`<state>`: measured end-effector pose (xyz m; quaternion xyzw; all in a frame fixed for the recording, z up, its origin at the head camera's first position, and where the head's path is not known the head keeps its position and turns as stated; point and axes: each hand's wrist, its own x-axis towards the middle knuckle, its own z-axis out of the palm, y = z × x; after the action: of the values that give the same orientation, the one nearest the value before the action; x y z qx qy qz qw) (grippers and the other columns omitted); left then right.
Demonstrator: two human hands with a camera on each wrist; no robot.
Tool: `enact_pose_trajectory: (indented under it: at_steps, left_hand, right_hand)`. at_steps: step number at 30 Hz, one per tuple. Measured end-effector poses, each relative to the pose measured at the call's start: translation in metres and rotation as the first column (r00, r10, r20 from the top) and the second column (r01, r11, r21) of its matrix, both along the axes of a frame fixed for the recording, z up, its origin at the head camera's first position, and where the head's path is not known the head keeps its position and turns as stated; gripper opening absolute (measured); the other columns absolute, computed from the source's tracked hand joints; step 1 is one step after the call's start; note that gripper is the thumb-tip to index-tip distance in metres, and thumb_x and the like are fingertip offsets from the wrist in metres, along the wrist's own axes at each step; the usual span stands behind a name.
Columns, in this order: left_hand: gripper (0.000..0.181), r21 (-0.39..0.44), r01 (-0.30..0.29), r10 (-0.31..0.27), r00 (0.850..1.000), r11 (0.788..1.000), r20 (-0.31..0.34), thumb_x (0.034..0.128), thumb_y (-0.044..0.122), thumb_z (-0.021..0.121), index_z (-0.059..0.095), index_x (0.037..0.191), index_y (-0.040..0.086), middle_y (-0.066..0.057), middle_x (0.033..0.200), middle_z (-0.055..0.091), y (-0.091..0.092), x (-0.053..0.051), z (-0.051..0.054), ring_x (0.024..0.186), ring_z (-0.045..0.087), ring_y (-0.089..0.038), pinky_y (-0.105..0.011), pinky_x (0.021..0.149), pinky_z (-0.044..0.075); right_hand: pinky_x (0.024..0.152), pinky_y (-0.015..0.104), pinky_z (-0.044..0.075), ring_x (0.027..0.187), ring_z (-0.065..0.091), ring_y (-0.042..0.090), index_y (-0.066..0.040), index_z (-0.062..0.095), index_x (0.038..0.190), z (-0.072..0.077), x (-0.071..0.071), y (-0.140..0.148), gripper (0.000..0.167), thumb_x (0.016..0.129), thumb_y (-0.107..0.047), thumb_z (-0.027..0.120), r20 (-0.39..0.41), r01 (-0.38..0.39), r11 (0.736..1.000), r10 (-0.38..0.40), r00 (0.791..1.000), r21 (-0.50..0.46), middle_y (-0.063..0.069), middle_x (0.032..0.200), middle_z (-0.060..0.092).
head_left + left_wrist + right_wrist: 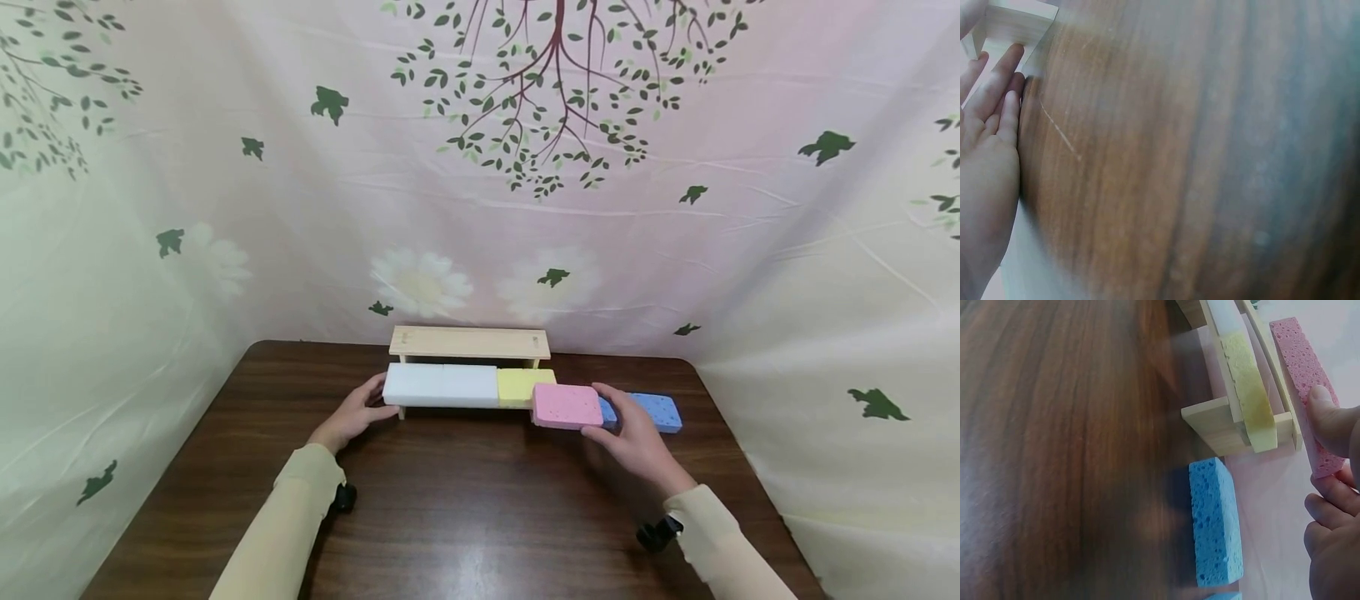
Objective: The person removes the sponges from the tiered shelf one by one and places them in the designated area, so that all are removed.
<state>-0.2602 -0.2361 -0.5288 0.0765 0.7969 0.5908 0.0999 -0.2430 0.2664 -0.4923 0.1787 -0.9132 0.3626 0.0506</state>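
My right hand (637, 437) pinches a pink sponge (566, 406) by its right end, thumb on one side and fingers on the other. In the right wrist view the pink sponge (1304, 369) is raised beside a small wooden rack (472, 342). White blocks (441, 385) and a yellow sponge (525, 386) lie in a row on the rack's lower front level. My left hand (356, 414) is at the rack's left end, beside the white blocks. In the left wrist view the left hand (988, 119) has fairly straight fingers near the pale wood.
Two blue sponges (656, 412) lie on the dark wooden table (465, 508) right of the rack, one partly hidden by the right hand and the pink sponge. A printed cloth (450, 208) hangs behind and along both sides.
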Motion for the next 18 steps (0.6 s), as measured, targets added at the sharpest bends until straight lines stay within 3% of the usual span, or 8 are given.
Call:
enact_pose_trajectory:
  at_steps: [7,18]
  left_hand:
    - [0.081,0.0,-0.01,0.01,1.0,1.0,0.007,0.0985,0.017,0.076,0.03,0.163,-0.002,-0.03,0.162,0.039,0.0,0.001,0.0,0.153,0.029,-0.049,-0.066,0.124,0.022]
    - [0.081,-0.009,-0.03,0.03,0.999,1.0,0.026,0.0993,0.017,0.074,0.028,0.164,0.0,-0.028,0.164,0.036,0.002,0.0,-0.001,0.155,0.027,-0.048,-0.065,0.125,0.019]
  right_hand:
    - [0.101,0.06,0.053,0.136,0.053,0.044,-0.002,0.048,0.153,-0.01,0.012,0.012,0.076,0.089,-0.014,0.087,0.008,-0.013,1.0,0.013,1.0,-0.024,0.02,0.15,0.055]
    - [0.104,0.055,0.05,0.137,0.054,0.045,-0.001,0.046,0.153,-0.027,0.027,0.027,0.076,0.09,-0.017,0.086,0.019,0.021,1.0,-0.02,1.0,-0.008,0.023,0.151,0.053]
